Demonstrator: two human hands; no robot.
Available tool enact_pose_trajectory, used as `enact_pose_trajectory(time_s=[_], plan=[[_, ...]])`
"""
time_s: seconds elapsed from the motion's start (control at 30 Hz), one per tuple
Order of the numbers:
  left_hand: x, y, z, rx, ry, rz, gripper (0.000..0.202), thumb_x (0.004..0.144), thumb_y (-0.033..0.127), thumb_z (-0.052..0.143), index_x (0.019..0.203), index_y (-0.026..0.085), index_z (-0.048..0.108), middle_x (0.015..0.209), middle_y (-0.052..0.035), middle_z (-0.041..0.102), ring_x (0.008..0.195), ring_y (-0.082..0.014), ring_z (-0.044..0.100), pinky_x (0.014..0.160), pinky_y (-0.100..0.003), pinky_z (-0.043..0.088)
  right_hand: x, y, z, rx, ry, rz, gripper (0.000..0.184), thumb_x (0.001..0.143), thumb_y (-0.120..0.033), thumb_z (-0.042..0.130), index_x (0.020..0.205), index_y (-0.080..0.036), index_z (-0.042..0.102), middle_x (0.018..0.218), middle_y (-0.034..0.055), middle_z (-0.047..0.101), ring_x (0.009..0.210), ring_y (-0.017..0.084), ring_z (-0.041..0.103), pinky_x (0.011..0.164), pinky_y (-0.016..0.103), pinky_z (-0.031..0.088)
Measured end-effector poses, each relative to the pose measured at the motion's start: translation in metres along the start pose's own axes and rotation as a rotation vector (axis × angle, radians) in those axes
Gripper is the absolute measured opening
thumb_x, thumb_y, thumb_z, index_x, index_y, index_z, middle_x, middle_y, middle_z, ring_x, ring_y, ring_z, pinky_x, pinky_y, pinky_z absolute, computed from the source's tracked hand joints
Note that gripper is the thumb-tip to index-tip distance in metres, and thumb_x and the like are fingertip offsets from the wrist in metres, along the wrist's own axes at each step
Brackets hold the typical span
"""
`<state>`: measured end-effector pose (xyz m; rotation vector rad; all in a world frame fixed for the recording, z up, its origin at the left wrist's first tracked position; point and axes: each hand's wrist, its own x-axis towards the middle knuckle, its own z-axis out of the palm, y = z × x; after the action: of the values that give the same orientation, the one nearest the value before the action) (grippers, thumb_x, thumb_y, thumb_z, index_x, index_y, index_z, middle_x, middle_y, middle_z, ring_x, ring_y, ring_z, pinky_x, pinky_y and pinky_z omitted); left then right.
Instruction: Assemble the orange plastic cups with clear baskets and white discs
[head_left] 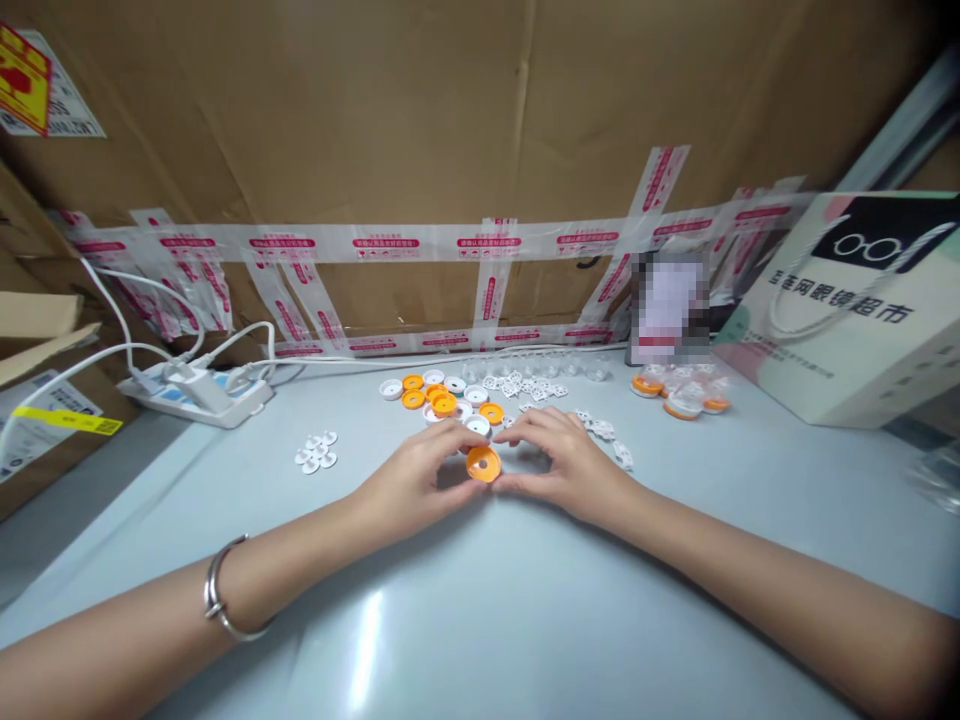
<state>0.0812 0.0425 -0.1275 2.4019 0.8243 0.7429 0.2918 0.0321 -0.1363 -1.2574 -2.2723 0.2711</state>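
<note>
Between my two hands is a round orange plastic cap (484,463) with a dark hole in its middle, tilted toward me. My left hand (420,470) pinches its left side with thumb and fingers. On the opposite side, my right hand (562,465) closes thumb and fingers at its edge. Just beyond lies a cluster of round orange caps (444,403) and white caps (391,389), some stacked. Small white plastic pieces (529,386) are strewn to the right of that cluster. Several white pegged discs (316,452) rest left of my left hand.
A white power strip (232,405) with plugged cables stands at the left. Clear domed pieces with orange bases (684,405) sit at the right, near an upright phone (670,305) and a paper bag (847,330). A large taped cardboard box (375,150) walls the back.
</note>
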Motion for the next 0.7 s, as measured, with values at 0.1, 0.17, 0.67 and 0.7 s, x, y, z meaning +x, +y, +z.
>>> enact_pose_trajectory(time_s=[0.1, 0.17, 0.67, 0.7], plan=[[0.0048, 0.0004, 0.0036, 0.004, 0.014, -0.004, 0.026, 0.081, 0.024, 0.055, 0.107, 0.019, 0.053, 0.100, -0.0055, 0.058, 0.091, -0.0161, 0.055, 0.082, -0.032, 0.045, -0.0015, 0.0038, -0.0044, 0.002, 0.005, -0.007, 0.037, 0.068, -0.049, 0.068, 0.098, -0.027, 0.062, 0.093, 0.0014, 0.061, 0.089, 0.020, 0.051, 0.076, 0.033, 0.034], [0.0059, -0.0006, 0.0041, 0.004, 0.021, -0.029, 0.025, 0.080, 0.024, 0.056, 0.105, 0.019, 0.055, 0.100, -0.0054, 0.058, 0.090, -0.0160, 0.055, 0.080, -0.031, 0.045, -0.0020, 0.0045, -0.0038, 0.010, -0.012, -0.010, 0.036, 0.068, -0.049, 0.068, 0.097, -0.026, 0.062, 0.093, 0.0016, 0.061, 0.090, 0.020, 0.051, 0.076, 0.033, 0.034], [0.0065, -0.0071, 0.0064, 0.067, -0.032, -0.078, 0.020, 0.080, 0.026, 0.056, 0.099, 0.020, 0.059, 0.091, -0.0029, 0.064, 0.081, -0.0154, 0.056, 0.072, -0.028, 0.043, 0.0000, 0.0023, 0.0037, 0.046, -0.048, 0.005, 0.021, 0.076, -0.037, 0.065, 0.093, -0.025, 0.064, 0.089, 0.0021, 0.061, 0.089, 0.019, 0.052, 0.078, 0.034, 0.035], [0.0068, -0.0071, 0.0063, 0.067, -0.035, -0.087, 0.020, 0.080, 0.026, 0.057, 0.099, 0.020, 0.059, 0.091, -0.0027, 0.064, 0.082, -0.0156, 0.056, 0.072, -0.028, 0.043, 0.0000, 0.0020, 0.0039, 0.047, -0.050, 0.003, 0.020, 0.076, -0.036, 0.064, 0.093, -0.024, 0.064, 0.089, 0.0020, 0.061, 0.089, 0.019, 0.052, 0.078, 0.034, 0.035]])
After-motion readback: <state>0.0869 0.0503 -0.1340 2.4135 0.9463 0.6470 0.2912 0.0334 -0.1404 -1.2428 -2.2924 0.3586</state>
